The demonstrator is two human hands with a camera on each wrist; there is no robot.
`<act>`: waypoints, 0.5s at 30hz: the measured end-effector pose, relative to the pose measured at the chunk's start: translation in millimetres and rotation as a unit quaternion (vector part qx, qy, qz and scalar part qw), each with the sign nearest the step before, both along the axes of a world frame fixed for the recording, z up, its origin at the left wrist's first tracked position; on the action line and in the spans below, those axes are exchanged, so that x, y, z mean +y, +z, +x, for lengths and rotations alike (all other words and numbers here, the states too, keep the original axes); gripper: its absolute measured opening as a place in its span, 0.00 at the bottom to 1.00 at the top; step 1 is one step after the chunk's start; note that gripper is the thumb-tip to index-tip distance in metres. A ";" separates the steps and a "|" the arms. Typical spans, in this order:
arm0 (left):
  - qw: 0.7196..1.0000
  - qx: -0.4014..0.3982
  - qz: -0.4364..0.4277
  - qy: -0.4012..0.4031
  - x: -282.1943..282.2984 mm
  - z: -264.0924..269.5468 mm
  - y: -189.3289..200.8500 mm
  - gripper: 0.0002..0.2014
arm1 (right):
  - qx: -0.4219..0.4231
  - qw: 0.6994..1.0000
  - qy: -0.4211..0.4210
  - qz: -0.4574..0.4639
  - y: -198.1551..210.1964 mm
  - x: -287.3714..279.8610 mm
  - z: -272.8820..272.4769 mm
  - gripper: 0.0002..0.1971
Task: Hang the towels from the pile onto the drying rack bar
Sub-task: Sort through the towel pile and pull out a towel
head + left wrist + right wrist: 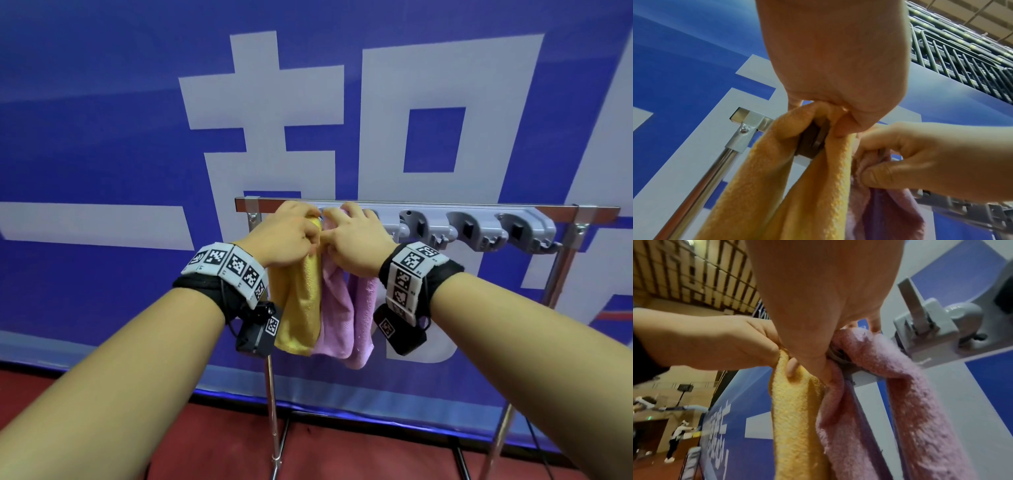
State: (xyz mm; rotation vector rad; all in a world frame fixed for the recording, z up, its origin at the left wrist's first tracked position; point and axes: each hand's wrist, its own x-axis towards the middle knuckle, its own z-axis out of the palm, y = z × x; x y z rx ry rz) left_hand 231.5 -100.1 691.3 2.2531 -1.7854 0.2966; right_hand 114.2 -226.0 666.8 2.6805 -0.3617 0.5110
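Note:
A yellow towel (pixel 297 301) and a pink towel (pixel 339 315) hang side by side over the left end of the drying rack bar (pixel 589 214). My left hand (pixel 308 236) pinches the top fold of the yellow towel (pixel 781 170) at the bar. Right beside it, my right hand (pixel 335 226) grips the top of the pink towel (pixel 906 386), thumb pressed into the cloth. In the left wrist view my left hand (pixel 838 123) holds the yellow cloth where it wraps the bar. In the right wrist view my right hand (pixel 828 365) curls over the pink fold. No pile is in view.
A grey holder with several clamps (pixel 472 229) is fixed along the bar to the right of the towels. A blue banner (pixel 102 137) stands close behind the rack. Chrome legs (pixel 272 411) reach down to the red floor (pixel 342 455). People (pixel 677 441) stand far off.

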 end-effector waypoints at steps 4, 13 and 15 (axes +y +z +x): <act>0.989 0.102 -0.106 0.012 -2.3 -4.2 -5.0 0.07 | -0.032 0.987 0.065 0.144 3.1 -6.4 -5.1 0.21; 0.992 0.081 -0.072 0.066 -17.8 7.8 -9.2 0.17 | -0.106 0.974 -0.035 0.198 31.2 -24.6 -12.0 0.17; 0.988 0.091 -0.094 0.083 -19.1 7.8 -3.6 0.16 | -0.108 0.965 -0.051 0.232 33.6 -31.8 -12.0 0.16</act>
